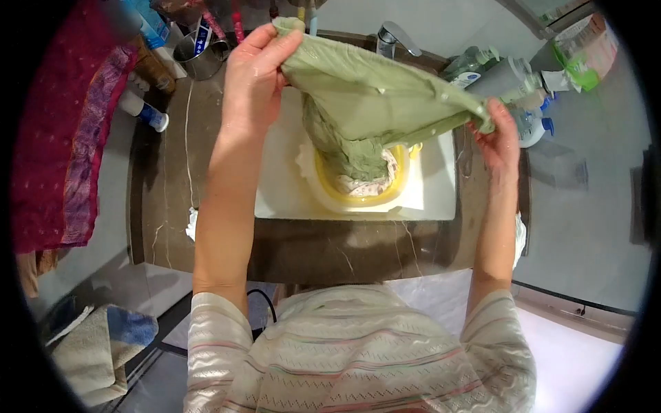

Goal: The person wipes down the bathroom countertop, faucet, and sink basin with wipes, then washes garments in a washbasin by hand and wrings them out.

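A green cloth point(379, 89) is stretched wide above the white sink point(275, 196). My left hand point(258, 65) is closed on its upper left corner, with the thumb over the edge. My right hand point(497, 134) grips the opposite corner, lower and to the right. The cloth's lower part hangs bunched into a yellow basin point(365, 201) inside the sink. Beneath it in the basin lies a pale patterned cloth point(368, 186). The basin's contents under the green cloth are hidden.
Behind the sink stands a chrome faucet point(394, 40). A metal cup point(200, 58) and tubes are at the back left; several bottles point(506, 79) line the right. A dark red cloth point(55, 131) hangs at the far left. The brown counter's front edge point(358, 272) is near my body.
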{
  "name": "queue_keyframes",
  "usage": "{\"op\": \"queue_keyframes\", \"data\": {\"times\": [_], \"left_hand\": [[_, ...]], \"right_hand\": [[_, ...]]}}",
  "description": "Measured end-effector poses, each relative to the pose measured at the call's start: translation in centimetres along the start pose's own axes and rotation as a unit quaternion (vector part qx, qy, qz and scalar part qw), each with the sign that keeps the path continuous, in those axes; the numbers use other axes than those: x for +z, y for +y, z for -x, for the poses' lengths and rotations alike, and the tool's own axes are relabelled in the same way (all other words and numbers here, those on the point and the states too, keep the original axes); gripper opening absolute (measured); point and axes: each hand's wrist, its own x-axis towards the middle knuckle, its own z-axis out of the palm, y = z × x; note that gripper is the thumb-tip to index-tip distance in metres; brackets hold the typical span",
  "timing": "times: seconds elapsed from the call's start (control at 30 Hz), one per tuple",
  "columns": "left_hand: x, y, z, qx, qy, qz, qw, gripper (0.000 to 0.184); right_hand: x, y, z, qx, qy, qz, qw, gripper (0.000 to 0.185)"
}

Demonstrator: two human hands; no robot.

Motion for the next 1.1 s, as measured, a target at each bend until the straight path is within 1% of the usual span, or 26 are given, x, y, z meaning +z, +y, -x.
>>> {"op": "queue_keyframes", "data": {"times": [0.07,0.1,0.2,0.23,0.27,0.3,0.33,0.37,0.4,0.43,0.5,0.53,0.57,0.63,0.67,0.7,0.73,0.77,0.83,0.87,0.9,0.93,0.97,1.03,1.07,1.1], "left_hand": [[0.1,0.5,-0.1,0.018,-0.005,0.015,1.000,0.019],[0.2,0.6,-0.2,0.023,-0.002,0.005,1.000,0.016],[0.6,0.4,0.4,-0.022,-0.007,-0.013,1.000,0.014],[0.5,-0.4,0.8,-0.054,-0.005,-0.065,0.996,0.013],[-0.6,-2.6,1.0,-0.076,-0.044,-0.153,0.984,0.015],[-1.3,-5.2,1.1,-0.069,-0.072,-0.374,0.922,0.022],[-1.8,-7.5,2.0,-0.078,-0.132,-0.575,0.804,0.025],[-1.6,-9.0,2.9,-0.079,-0.184,-0.743,0.639,0.028],[-0.5,-9.6,3.9,-0.142,-0.205,-0.715,0.653,0.031],[0.7,-10.3,5.0,-0.206,-0.226,-0.683,0.663,0.034],[0.8,-14.2,7.2,-0.150,-0.345,-0.601,0.705,0.034],[0.9,-16.4,7.8,-0.142,-0.298,-0.570,0.752,0.038],[0.8,-18.5,8.3,-0.132,-0.248,-0.536,0.796,0.042],[0.6,-22.3,7.5,-0.162,-0.250,-0.430,0.853,0.045],[0.5,-24.1,7.0,-0.175,-0.248,-0.374,0.876,0.047],[0.5,-26.0,7.1,-0.082,-0.230,-0.306,0.920,0.050],[1.0,-27.3,6.7,-0.110,-0.184,-0.286,0.934,0.051],[1.7,-28.5,6.2,-0.139,-0.138,-0.265,0.944,0.051],[2.0,-28.1,6.2,-0.152,-0.089,-0.209,0.962,0.048],[1.2,-27.1,6.3,-0.196,-0.132,-0.206,0.949,0.042],[0.9,-23.7,6.0,-0.240,-0.174,-0.203,0.933,0.036],[1.3,-21.3,5.6,-0.331,-0.147,-0.068,0.930,0.031],[1.8,-18.8,5.2,-0.416,-0.097,0.059,0.902,0.026],[1.0,-17.9,3.9,-0.418,-0.068,0.112,0.899,0.026],[0.7,-17.3,3.4,-0.420,-0.054,0.139,0.895,0.025],[1.5,-14.8,3.2,-0.410,-0.063,0.129,0.901,0.018]], "right_hand": [[-0.6,-2.7,-0.4,-0.016,-0.051,-0.005,0.999,0.019],[0.9,-3.5,0.2,-0.043,0.025,-0.054,0.997,0.022],[1.4,-4.5,-0.3,-0.072,-0.004,-0.137,0.988,0.023],[1.8,-3.9,-0.2,-0.032,-0.003,-0.146,0.989,0.024],[1.7,-2.9,-0.5,0.018,-0.036,-0.119,0.992,0.023],[3.9,-1.8,-0.1,0.004,0.002,-0.062,0.998,0.022],[4.8,-0.1,-0.4,0.041,-0.034,-0.054,0.997,0.021],[6.6,1.3,0.1,0.047,-0.032,-0.028,0.998,0.019],[7.1,3.6,-0.6,0.083,-0.056,-0.057,0.993,0.018],[8.5,5.0,-0.3,0.096,-0.061,-0.073,0.991,0.017],[9.8,7.0,-0.3,0.137,-0.095,-0.107,0.980,0.017],[10.4,7.6,-0.3,0.149,-0.120,-0.127,0.973,0.018],[11.1,7.6,-0.1,0.148,-0.123,-0.131,0.972,0.019],[12.6,6.9,0.2,0.148,-0.131,-0.137,0.971,0.021],[13.2,7.0,0.3,0.146,-0.167,-0.131,0.966,0.023],[13.7,7.0,0.4,0.143,-0.202,-0.126,0.961,0.025],[13.8,7.0,0.4,0.140,-0.236,-0.120,0.954,0.027],[13.6,7.3,0.0,0.133,-0.299,-0.103,0.939,0.037],[11.9,7.7,-0.4,0.078,-0.306,0.037,0.948,0.042],[10.5,8.2,-0.8,0.050,-0.306,0.107,0.945,0.045],[7.7,9.7,-1.9,-0.008,-0.301,0.251,0.920,0.051],[4.7,11.3,-2.1,-0.035,-0.306,0.300,0.903,0.049],[2.2,12.8,-2.2,-0.062,-0.311,0.348,0.882,0.047],[-1.0,15.3,-1.4,0.115,-0.334,0.379,0.855,0.040],[-2.0,15.6,-1.3,0.159,-0.315,0.346,0.869,0.038],[-2.8,15.9,-1.3,0.203,-0.296,0.311,0.880,0.036]]}}
